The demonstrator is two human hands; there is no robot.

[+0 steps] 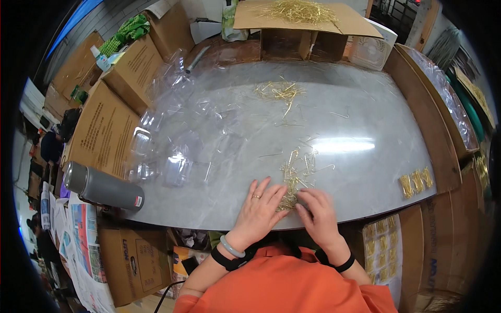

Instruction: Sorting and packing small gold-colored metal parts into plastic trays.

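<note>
A small heap of gold wire hooks [288,201] lies at the near edge of the grey table, between my two hands. Flat beside it on the left, my left hand [255,207] has its fingers stretched out, their tips touching the wires. My right hand [318,213] is on the other side, fingers bent and thumb apart from them, next to the wires; I see nothing held in it. Loose gold hooks [308,163] trail away from the heap. Farther back sits a larger tangled pile of hooks [280,91].
Clear plastic boxes [180,156] cover the table's left side, near a grey bottle [107,187] lying tilted. Small bundles of hooks [416,182] lie at the right edge. A cardboard shelf [255,18] at the back bears more gold wires. A cardboard wall [422,120] borders the right.
</note>
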